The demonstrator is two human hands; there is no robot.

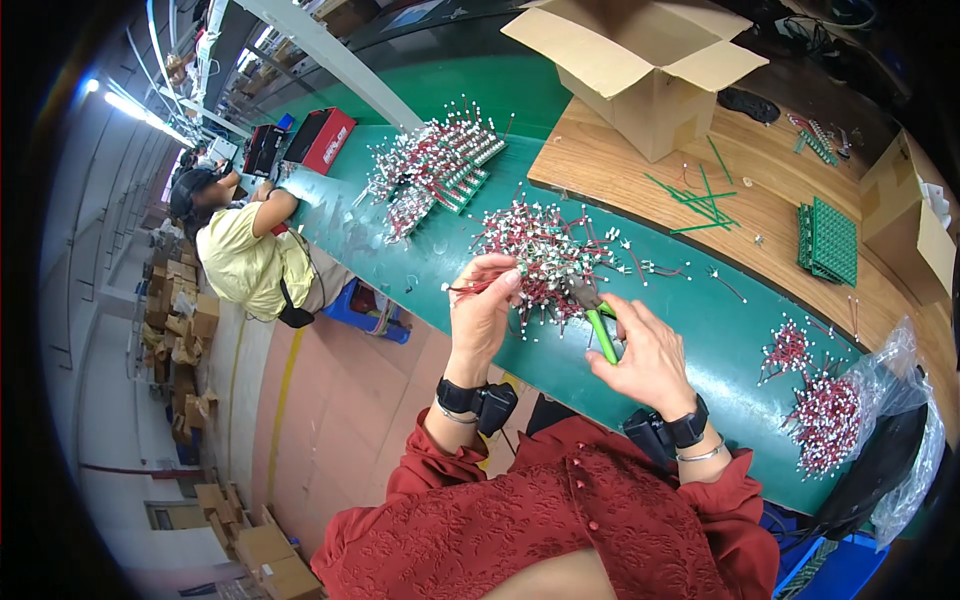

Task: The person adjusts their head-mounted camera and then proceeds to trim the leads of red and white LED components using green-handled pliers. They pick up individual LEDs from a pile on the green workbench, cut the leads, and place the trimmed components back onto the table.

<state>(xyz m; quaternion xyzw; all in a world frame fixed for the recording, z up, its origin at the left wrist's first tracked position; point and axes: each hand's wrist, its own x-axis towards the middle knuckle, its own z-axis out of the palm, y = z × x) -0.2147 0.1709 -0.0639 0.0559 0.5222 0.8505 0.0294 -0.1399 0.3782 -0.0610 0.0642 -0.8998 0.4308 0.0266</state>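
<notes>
My left hand is closed, with thumb and fingers pinching a small bunch of red wires whose white connector ends stick out. In my right hand is a pair of green-handled cutters, their metal jaws over the near right side of a wire pile. That pile of red wires with white connectors lies on the green bench just beyond both hands. Whether the jaws touch a wire is too small to tell.
Green boards bristling with wired connectors lie further left. More wire bundles sit at right beside clear plastic. An open carton, green boards and green strips rest on a wooden board. A person in yellow sits at left.
</notes>
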